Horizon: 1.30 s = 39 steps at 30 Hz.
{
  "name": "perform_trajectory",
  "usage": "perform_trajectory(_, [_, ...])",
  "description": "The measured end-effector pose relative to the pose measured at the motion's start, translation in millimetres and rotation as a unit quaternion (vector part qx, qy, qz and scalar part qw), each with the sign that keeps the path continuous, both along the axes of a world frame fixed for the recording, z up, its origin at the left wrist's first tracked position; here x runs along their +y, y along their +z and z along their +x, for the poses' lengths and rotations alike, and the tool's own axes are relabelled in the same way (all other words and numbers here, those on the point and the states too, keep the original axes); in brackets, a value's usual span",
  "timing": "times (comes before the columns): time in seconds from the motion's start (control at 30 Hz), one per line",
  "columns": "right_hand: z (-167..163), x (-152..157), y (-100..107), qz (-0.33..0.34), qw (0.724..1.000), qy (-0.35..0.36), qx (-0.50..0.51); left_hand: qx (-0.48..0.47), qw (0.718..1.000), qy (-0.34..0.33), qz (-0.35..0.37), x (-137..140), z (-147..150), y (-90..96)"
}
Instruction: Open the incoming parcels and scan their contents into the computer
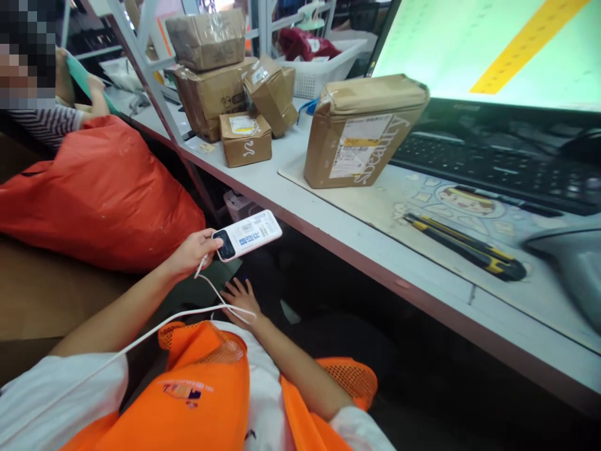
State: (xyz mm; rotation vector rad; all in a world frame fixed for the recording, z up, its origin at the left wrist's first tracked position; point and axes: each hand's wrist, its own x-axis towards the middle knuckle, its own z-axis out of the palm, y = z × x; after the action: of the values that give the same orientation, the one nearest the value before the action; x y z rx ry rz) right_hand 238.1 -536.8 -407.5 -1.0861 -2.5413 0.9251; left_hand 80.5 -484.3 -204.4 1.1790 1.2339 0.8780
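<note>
My left hand (193, 252) is closed on one end of a flat white power bank (251, 234), with the thumb over its dark end panel. Blue print and labels cover its upper face. It is held level in front of the table's edge, above my lap. A thin white cable (181, 311) runs from near this hand in a loop and back across my left arm. Below, my right hand (241, 297) lies open with fingers spread and holds nothing; part of the cable passes over its wrist.
On the table (328, 232) stand a tilted cardboard box (323, 150), several smaller cartons (246, 141), a yellow-black box cutter (464, 246), a keyboard (493, 169) and a screen (446, 50). A large red bag (98, 194) fills the left, beside another person's striped sleeve (40, 125).
</note>
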Motion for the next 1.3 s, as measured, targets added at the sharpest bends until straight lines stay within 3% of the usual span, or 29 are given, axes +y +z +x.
perform_trajectory(0.07, [-0.6, -0.8, -16.9, -0.023, 0.999, -0.002, 0.045, 0.001, 0.999, -0.039, -0.005, 6.5, 10.0, -3.8])
perform_trajectory(0.13, [5.5, 9.3, -27.2, -0.081, 0.983, -0.049, 0.154, 0.008, 0.997, -0.072, -0.01, 12.2, 16.3, -6.4])
perform_trajectory(0.23, [21.4, 32.1, -34.0, -0.161, 0.918, -0.183, 0.313, 0.021, 0.993, -0.114, -0.02, 18.4, 20.6, -10.0])
perform_trajectory(0.3, [38.4, 44.9, -32.2, -0.184, 0.882, -0.26, 0.349, 0.03, 0.989, -0.139, -0.033, 21.3, 21.6, -12.9])
perform_trajectory(0.4, [78.6, 53.0, -13.3, -0.222, 0.829, -0.322, 0.399, 0.036, 0.982, -0.172, -0.061, 27.1, 22.5, -20.9])
perform_trajectory(0.43, [94.2, 52.6, -2.2, -0.251, 0.801, -0.326, 0.434, 0.038, 0.98, -0.183, -0.072, 30.1, 22.9, -25.1])
perform_trajectory(0.5, [122.6, 48.4, 23.3, -0.342, 0.714, -0.302, 0.531, 0.042, 0.973, -0.209, -0.093, 37.6, 24.8, -35.6])
perform_trajectory(0.57, [139.6, 41.6, 46.4, -0.397, 0.668, -0.29, 0.558, 0.053, 0.962, -0.244, -0.111, 46.3, 28.9, -47.4])
perform_trajectory(0.67, [140.6, 31.1, 61.5, -0.383, 0.674, -0.372, 0.511, 0.06, 0.947, -0.29, -0.128, 58.0, 38.8, -64.6])
perform_trajectory(0.8, [131.5, 22.5, 50.3, -0.305, 0.65, -0.499, 0.486, 0.04, 0.938, -0.313, -0.143, 67.9, 47.5, -87.0])
perform_trajectory(1.0, [146.7, 16.8, 40.0, -0.275, 0.637, -0.539, 0.478, -0.002, 0.915, -0.36, -0.18, 72.2, 40.3, -111.7])
perform_trajectory(1.07, [150.7, 15.8, 40.7, -0.276, 0.635, -0.538, 0.48, 0.037, 0.914, -0.372, -0.16, 70.1, 38.6, -110.8])
perform_trajectory(1.2, [152.9, 15.4, 40.7, -0.297, 0.626, -0.515, 0.505, 0.207, 0.904, -0.373, -0.007, 63.9, 40.7, -93.7])
perform_trajectory(1.3, [153.1, 16.6, 39.7, -0.327, 0.612, -0.486, 0.532, 0.262, 0.889, -0.372, 0.058, 62.7, 46.4, -76.6])
